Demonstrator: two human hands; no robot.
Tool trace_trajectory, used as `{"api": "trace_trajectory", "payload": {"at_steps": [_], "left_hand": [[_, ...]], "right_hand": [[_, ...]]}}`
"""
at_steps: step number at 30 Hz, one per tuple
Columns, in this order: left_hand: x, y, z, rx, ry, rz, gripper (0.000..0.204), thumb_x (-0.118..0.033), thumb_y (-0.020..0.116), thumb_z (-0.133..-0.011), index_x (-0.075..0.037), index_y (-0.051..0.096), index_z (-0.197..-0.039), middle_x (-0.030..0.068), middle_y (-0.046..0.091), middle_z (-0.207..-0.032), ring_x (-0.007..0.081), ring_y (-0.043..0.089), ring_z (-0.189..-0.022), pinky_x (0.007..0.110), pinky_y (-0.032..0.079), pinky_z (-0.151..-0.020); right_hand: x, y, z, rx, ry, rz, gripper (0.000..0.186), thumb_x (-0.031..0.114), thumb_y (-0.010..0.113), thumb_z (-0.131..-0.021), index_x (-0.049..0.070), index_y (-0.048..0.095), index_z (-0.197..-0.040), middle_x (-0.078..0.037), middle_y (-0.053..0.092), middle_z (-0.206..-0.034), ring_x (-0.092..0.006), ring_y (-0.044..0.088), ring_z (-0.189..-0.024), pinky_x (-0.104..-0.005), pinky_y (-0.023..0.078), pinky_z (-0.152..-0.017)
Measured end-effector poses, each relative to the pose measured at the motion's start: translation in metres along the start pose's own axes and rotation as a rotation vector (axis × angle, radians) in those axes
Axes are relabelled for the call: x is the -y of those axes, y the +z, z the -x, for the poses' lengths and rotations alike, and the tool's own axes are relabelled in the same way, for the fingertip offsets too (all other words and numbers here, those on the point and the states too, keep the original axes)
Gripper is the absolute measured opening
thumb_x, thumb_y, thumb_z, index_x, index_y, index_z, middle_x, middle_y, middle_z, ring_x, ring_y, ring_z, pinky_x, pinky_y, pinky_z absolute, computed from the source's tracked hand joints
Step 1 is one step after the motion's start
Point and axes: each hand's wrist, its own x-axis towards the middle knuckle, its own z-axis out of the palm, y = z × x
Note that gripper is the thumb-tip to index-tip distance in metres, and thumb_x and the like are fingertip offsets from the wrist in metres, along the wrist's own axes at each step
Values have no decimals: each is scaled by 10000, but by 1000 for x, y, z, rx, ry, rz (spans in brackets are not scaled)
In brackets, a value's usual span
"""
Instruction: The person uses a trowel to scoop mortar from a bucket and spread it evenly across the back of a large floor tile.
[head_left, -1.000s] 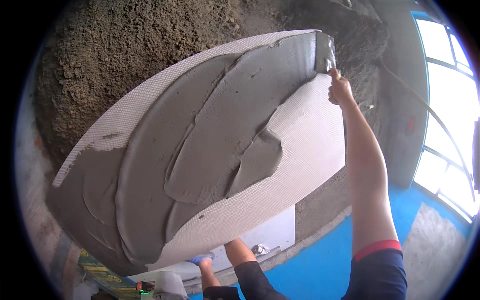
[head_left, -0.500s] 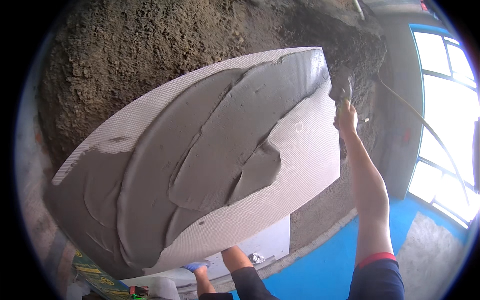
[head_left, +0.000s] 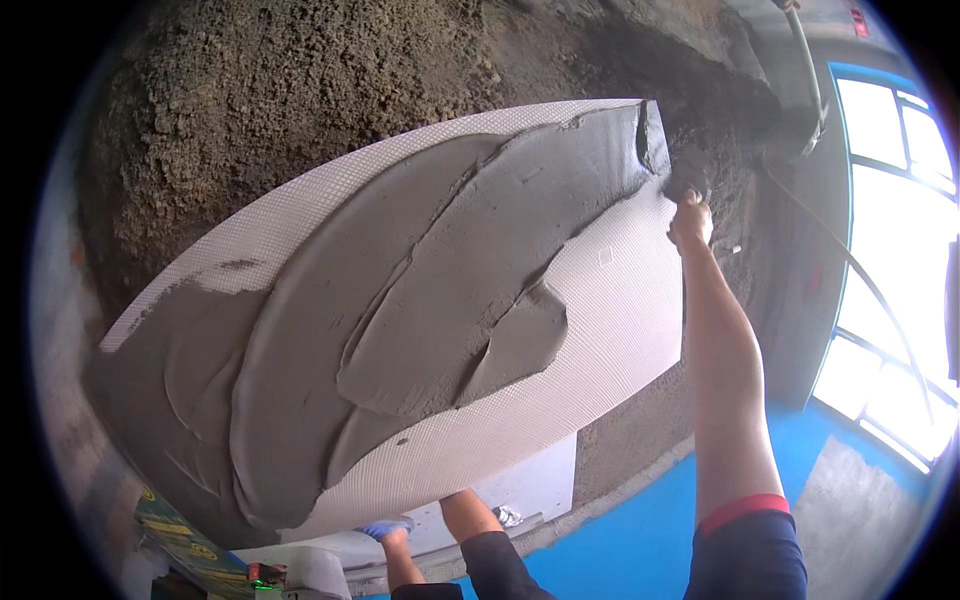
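Observation:
My right hand (head_left: 691, 220) is closed on a trowel (head_left: 686, 174), whose dark blade is just right of a large pale board (head_left: 590, 350) with a fine grid texture. Grey mortar (head_left: 450, 260) covers much of the board in thick, ridged layers, with a raised bit at its top right corner. My left hand is not in view. Below the board show two bare limbs in dark cloth, apparently legs, one with a blue item (head_left: 382, 530) at its end.
Rough earth-coloured material (head_left: 280, 80) lies behind the board. A pale pipe (head_left: 805, 60) and a thin hose (head_left: 865, 280) are at the right, near a bright window (head_left: 890, 230). A blue surface (head_left: 625, 520), a white panel (head_left: 535, 470) and green-and-yellow packaging (head_left: 175, 525) are below.
My right hand and the trowel have moved down and right, off the board's top corner. The board appears lower in the view, and more of the pipe shows at the top.

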Motion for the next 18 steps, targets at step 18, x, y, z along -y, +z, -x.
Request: {"api": "trace_trajectory", "payload": {"at_steps": [18], "left_hand": [[10,59,-164,290,285,1823,800,-593,465,-823,-6,440,-1366,198,461,-1382,395,413,-1285,489,300,-1080]], "right_hand": [[30,45,250,997,22,-587,442,591,449,-953,157,508,-1007,-17,499,-705,-134,426,-475,-274,342,-379]]}}
